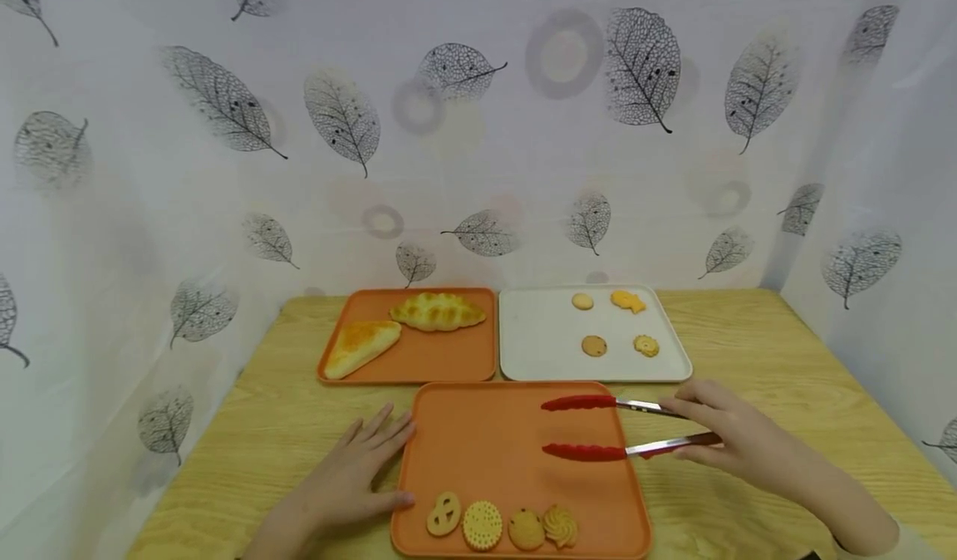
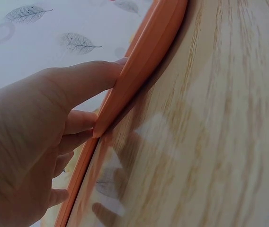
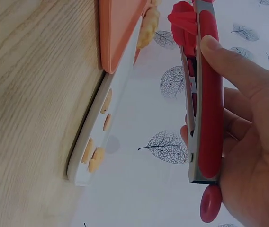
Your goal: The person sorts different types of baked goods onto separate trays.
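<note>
My right hand [image 1: 740,439] grips a pair of tongs [image 1: 585,453] by the handles, red-tipped and spread apart, above the right part of the front orange tray [image 1: 501,435]. Nothing lies between the tips. In the right wrist view, the tongs' red handle [image 3: 211,104] rests against the thumb and fingers. My left hand [image 1: 344,481] touches that tray's left edge with spread fingers, also seen along the tray rim [image 2: 139,61] in the left wrist view. Along the tray's near side lie a pretzel-shaped biscuit [image 1: 444,514], a dotted round biscuit [image 1: 482,526], a speckled cookie [image 1: 527,530] and a swirl cookie [image 1: 560,527].
Behind, a second orange tray [image 1: 441,365] bears a croissant [image 1: 438,312] and a triangular bread [image 1: 362,348]. Beside it, a white tray [image 1: 538,336] carries several small biscuits, one a fish-shaped biscuit [image 1: 627,301]. A leaf-patterned curtain [image 1: 478,161] surrounds the wooden table [image 1: 755,344].
</note>
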Motion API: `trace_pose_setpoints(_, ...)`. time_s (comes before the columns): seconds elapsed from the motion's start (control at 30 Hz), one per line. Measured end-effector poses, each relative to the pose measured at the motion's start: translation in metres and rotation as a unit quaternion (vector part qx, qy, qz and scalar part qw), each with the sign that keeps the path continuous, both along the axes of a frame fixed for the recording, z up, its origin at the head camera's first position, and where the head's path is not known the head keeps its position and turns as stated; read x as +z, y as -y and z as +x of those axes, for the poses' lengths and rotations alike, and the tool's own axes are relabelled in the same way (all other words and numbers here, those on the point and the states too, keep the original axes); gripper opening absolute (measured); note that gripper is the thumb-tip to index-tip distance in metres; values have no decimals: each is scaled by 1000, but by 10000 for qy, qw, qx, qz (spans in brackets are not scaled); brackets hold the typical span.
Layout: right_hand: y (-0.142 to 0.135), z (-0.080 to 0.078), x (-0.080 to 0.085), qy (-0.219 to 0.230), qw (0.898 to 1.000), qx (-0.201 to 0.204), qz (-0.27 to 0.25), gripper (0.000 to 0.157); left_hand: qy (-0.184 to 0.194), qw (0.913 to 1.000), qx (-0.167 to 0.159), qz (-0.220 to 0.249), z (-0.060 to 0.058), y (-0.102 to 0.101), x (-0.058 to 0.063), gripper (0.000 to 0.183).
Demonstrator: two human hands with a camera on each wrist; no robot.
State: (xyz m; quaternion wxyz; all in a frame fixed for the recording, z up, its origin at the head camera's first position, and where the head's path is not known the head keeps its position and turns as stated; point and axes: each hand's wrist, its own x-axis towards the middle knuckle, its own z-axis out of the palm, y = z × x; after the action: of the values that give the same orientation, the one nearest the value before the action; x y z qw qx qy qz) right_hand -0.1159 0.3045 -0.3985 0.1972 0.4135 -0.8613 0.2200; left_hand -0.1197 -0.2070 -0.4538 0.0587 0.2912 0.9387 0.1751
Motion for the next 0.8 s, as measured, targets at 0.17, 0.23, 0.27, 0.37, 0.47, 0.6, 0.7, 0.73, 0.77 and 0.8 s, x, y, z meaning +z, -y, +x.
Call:
trace_pose_setpoints(0.17, -2, 9, -5, 345, 9987, 226, 286, 55, -40, 10000, -7, 4, 0, 0, 0, 87)
trace_pose_setpoints(0.23, -2, 11, -7, 462, 9976, 354, 376, 55, -50, 10000, -3, 16, 0, 0, -1, 87)
trace_pose_setpoints(0.27, -2, 13, -7, 546, 9968, 419, 408, 54, -57, 10000, -7, 13, 0, 0, -1, 87)
trace_pose_setpoints(0.37, -3, 15, -9, 660, 9952, 538, 473, 53, -84, 10000, -13, 2, 0, 1, -2, 87)
trace_pose_setpoints(0.47, -5, 18, -10, 752, 9939, 600, 545, 52, -69, 10000, -11, 29, 0, 1, -2, 87)
trace_pose_setpoints(0.6, -5, 22, -12, 878, 9920, 689, 594, 52, -25, 10000, 5, 81, 0, 0, -1, 87)
trace_pose_setpoints(0.7, -5, 24, -14, 791, 9923, 702, 647, 53, -24, 10000, 4, 85, 0, 0, -1, 87)
trace_pose_setpoints(0.73, -4, 25, -14, 756, 9925, 703, 657, 53, -32, 10000, -2, 78, 0, 0, 0, 87)
trace_pose_setpoints(0.77, -4, 25, -15, 717, 9927, 715, 658, 54, -39, 10000, -9, 71, 0, 0, 0, 87)
trace_pose_setpoints(0.8, -4, 26, -15, 674, 9928, 720, 679, 54, -46, 10000, -18, 64, 0, 0, -1, 87)
